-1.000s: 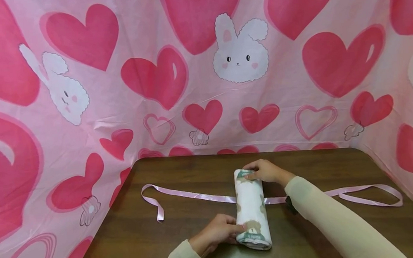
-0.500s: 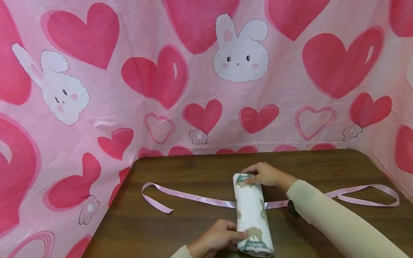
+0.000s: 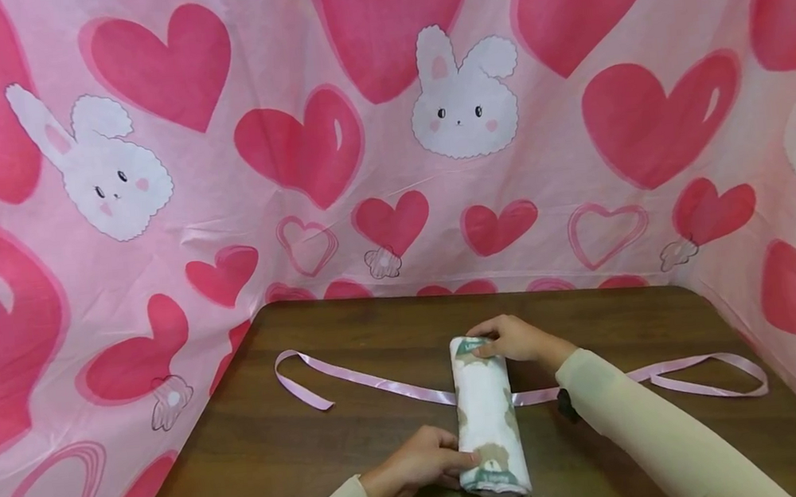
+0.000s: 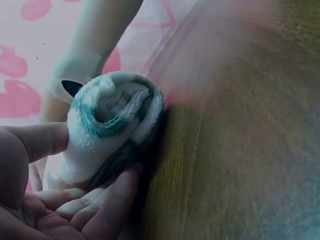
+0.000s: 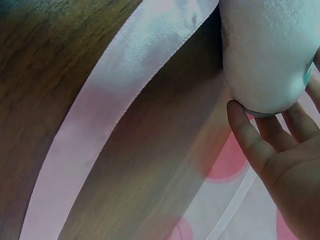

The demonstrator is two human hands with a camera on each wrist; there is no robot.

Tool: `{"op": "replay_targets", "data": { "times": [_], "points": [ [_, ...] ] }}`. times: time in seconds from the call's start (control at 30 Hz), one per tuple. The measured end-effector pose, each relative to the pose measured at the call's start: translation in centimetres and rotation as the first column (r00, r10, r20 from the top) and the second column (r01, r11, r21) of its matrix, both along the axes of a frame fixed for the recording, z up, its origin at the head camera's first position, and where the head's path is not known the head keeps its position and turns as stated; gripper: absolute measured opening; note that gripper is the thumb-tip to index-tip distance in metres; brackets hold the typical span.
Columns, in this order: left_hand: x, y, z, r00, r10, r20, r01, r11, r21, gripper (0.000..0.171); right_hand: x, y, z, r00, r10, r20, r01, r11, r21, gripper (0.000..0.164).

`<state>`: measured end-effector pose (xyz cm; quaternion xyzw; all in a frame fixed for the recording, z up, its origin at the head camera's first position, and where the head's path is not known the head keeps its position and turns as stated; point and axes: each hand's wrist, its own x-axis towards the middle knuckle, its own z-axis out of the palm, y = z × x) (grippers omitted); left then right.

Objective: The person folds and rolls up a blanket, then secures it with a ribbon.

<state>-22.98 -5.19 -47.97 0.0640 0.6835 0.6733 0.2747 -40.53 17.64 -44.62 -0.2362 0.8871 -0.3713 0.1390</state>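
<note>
A rolled towel (image 3: 484,408), white with brown and green print, lies lengthwise away from me on the wooden table. My left hand (image 3: 419,462) grips its near end, thumb on top and fingers curled beneath. The left wrist view shows the coiled layers of the towel's end (image 4: 117,107). At the far end, my right hand (image 3: 518,339) holds the roll, its fingers wrapped around the end in the right wrist view. A pink satin ribbon (image 3: 382,384) runs crosswise under the towel, its middle hidden by the roll and partly by the right sleeve.
The brown table (image 3: 369,323) meets a pink fabric backdrop (image 3: 549,170) with hearts and rabbits at the back and sides. The ribbon's left end curls back on itself; its right part forms a long loop (image 3: 725,393) near the right side.
Both hands and the towel have shifted slightly toward me, with the ribbon's middle dragged along. The ribbon's left tail has swung to the right. The grip of both hands stays the same.
</note>
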Motion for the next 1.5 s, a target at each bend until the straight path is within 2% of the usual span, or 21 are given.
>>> {"op": "replay_targets", "data": {
  "times": [0.4,0.73,1.1,1.27,1.37,1.5],
  "points": [
    [0.2,0.0,0.1,1.0,0.003,-0.003,-0.003,1.0,-0.006,0.014,0.2,0.1,-0.2,1.0,-0.014,0.027,0.014,1.0,-0.016,0.042],
    [0.3,-0.1,0.2,1.0,-0.003,-0.007,0.003,1.0,-0.007,0.015,0.3,0.1,-0.4,1.0,-0.016,0.014,0.016,1.0,-0.003,0.041],
    [0.5,-0.1,0.0,1.0,-0.001,-0.025,0.0,0.999,-0.05,0.019,0.9,0.1,-0.1,0.999,-0.033,-0.01,0.033,0.999,0.005,0.042],
    [0.2,-1.0,0.3,0.998,-0.053,-0.042,0.051,0.997,-0.056,0.022,1.3,0.8,0.0,0.997,-0.029,-0.075,0.03,1.0,0.007,0.054],
    [-0.4,-2.0,0.6,0.991,-0.101,-0.085,0.095,0.992,-0.08,0.026,1.6,1.5,0.1,0.995,-0.032,-0.096,0.032,0.999,0.003,0.059],
    [-1.2,-3.7,1.0,0.978,-0.147,-0.147,0.132,0.985,-0.108,0.027,2.0,2.6,0.1,0.993,-0.018,-0.113,0.02,1.0,0.016,0.057]
  ]
}}
